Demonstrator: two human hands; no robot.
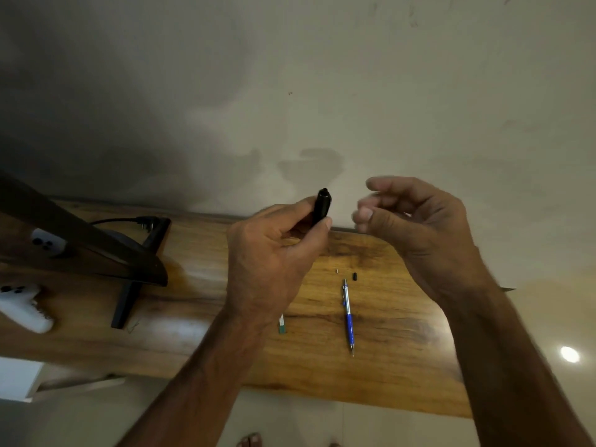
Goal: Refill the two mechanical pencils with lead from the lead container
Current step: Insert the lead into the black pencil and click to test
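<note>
My left hand [274,253] holds a black mechanical pencil [322,206] upright above the wooden table [387,366], its top end poking out above my fingers. My right hand [416,227] hovers just to its right, blurred, with thumb and fingertips pinched close; I cannot tell whether a lead is between them. A blue and silver mechanical pencil [348,314] lies on the table below, tip toward me. A small black cap [354,275] and a tiny pale piece [337,271] lie beyond it. A green and white lead container [281,324] shows partly under my left wrist.
A dark monitor stand [129,304] with a cable [122,221] stands at the left. A white game controller [22,308] lies at the far left. The wall [322,91] rises right behind the table. The table's near edge crosses the lower part of the view.
</note>
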